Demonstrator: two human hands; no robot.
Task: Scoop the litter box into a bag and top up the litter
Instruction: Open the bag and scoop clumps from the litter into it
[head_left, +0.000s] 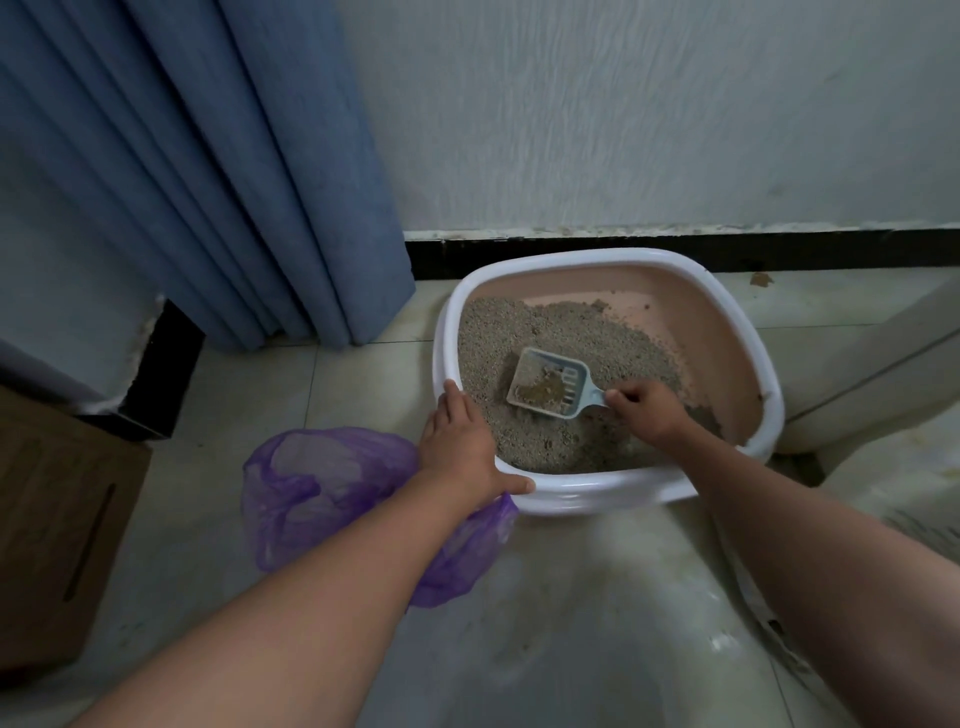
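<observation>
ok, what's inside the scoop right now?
The scoop holds a brownish clump with some loose grey litter, over the litter box. Right hand grips its handle, hiding the handle's end.

No text, label, brand, number or sign can be read anywhere in the view.
</observation>
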